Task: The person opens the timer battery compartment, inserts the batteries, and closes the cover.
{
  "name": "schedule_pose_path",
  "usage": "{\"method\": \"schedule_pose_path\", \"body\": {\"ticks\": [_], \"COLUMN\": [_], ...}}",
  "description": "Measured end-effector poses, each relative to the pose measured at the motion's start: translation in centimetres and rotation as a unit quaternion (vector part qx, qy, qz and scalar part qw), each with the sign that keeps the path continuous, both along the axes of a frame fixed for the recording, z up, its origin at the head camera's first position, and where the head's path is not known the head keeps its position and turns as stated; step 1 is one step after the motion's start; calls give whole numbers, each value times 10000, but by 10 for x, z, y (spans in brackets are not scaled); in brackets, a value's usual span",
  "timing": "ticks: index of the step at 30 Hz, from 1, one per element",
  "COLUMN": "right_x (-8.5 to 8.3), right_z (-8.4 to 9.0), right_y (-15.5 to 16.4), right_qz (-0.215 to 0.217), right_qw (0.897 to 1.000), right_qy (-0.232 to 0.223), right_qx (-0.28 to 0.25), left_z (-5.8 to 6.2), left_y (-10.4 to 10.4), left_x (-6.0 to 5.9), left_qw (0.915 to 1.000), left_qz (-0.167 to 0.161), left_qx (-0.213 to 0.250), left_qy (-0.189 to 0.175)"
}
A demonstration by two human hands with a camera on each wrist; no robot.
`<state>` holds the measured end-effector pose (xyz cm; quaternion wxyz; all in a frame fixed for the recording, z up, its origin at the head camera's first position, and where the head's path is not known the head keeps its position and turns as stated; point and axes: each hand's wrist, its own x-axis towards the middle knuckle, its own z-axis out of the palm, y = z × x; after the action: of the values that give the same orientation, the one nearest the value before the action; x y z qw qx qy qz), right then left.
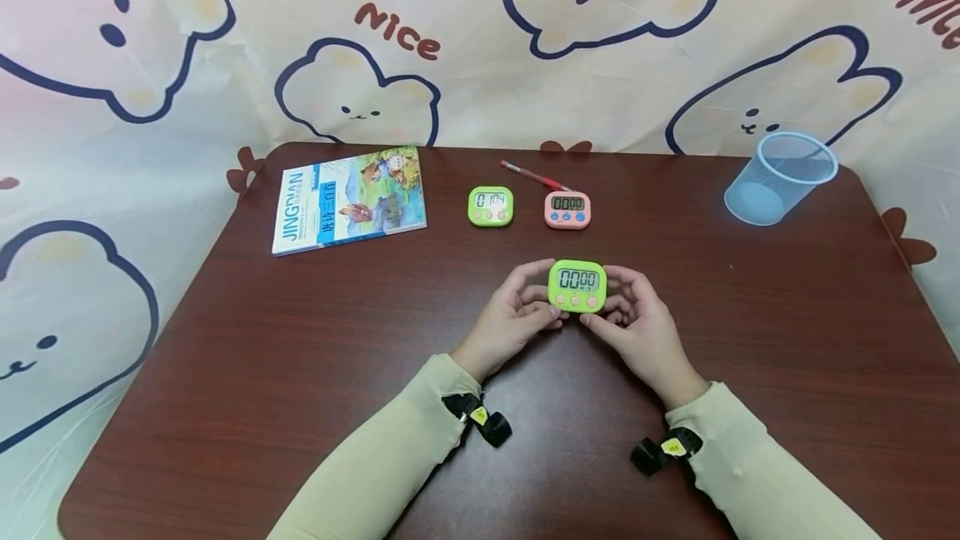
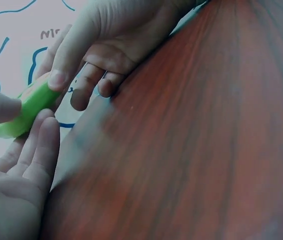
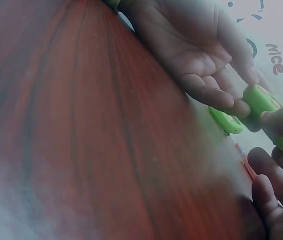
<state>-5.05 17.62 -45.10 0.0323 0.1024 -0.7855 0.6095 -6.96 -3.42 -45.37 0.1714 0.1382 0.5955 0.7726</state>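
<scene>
A green digital timer (image 1: 577,284) reading 00:00 is held upright just above the table's middle. My left hand (image 1: 542,300) pinches its left edge, thumb at the lower front, fingers behind. My right hand (image 1: 611,302) grips the right edge the same way. In the left wrist view the timer (image 2: 29,107) shows edge-on between my left hand (image 2: 24,125) and the right hand (image 2: 71,75). The right wrist view shows the timer (image 3: 264,102) between the left hand's fingers (image 3: 216,95) and my right hand (image 3: 276,145).
Farther back on the brown table (image 1: 300,373) stand a second green timer (image 1: 491,206) reading 01:04 and a pink timer (image 1: 567,210), with a red pen (image 1: 536,176) behind them. A book (image 1: 350,198) lies back left; a clear plastic cup (image 1: 780,177) lies tipped back right.
</scene>
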Motion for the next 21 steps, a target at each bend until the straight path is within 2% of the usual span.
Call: {"method": "schedule_pose_path", "body": {"ticks": [4,7,15,18,21], "right_x": [-1,-2,-12,-17,-21], "right_z": [2,2,0,0,-1], "right_y": [1,3,14,21,27], "right_qz": [-77,-209,-554,-608,-623], "right_qw": [9995,9977,9875,9843,9821], "right_qy": [65,190,551,552,517], "right_qx": [287,622,1367,1561,1699], "left_z": [-1,-1,2,1,1], "left_y": [4,9,22,28,36], "left_x": [0,0,-3,-7,-11], "left_qw": [9990,9947,9660,9583,9555], "left_qz": [200,459,1186,1355,1455], "left_qx": [-319,-770,-2035,-2252,-2272], "left_qy": [250,505,1069,1119,1194]}}
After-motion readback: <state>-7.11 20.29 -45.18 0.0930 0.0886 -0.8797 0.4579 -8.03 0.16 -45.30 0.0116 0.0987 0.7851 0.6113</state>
